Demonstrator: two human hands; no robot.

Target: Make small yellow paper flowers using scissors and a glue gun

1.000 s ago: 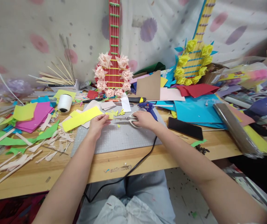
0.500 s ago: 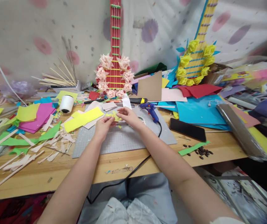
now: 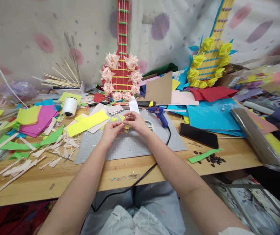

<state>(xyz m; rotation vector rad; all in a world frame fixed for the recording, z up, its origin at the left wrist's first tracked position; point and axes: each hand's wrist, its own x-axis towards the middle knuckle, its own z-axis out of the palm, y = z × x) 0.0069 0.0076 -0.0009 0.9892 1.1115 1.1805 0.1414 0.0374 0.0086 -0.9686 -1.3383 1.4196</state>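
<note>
Both hands meet above the grey cutting mat (image 3: 98,150). Between their fingertips is a small yellow paper piece (image 3: 122,118), partly hidden by the fingers. My left hand (image 3: 111,131) pinches it from the left, and my right hand (image 3: 137,122) pinches it from the right with fingers bent over the top. Small yellow scraps (image 3: 114,119) lie just behind the fingers. A long yellow paper strip (image 3: 88,123) rests on pale paper left of my hands. White-handled scissors (image 3: 150,125) lie partly hidden beside my right wrist.
A blue glue gun (image 3: 158,115) lies right of my hands, its black cord crossing the table edge. Farther right are a phone (image 3: 198,135) and dark beads (image 3: 214,159). A red paper guitar (image 3: 122,76) with pink flowers stands behind. Paper scraps (image 3: 66,145) cover the left.
My hands have drawn closer together around the yellow paper piece, the right fingers now meeting the left fingertips. The camera view has shifted slightly.
</note>
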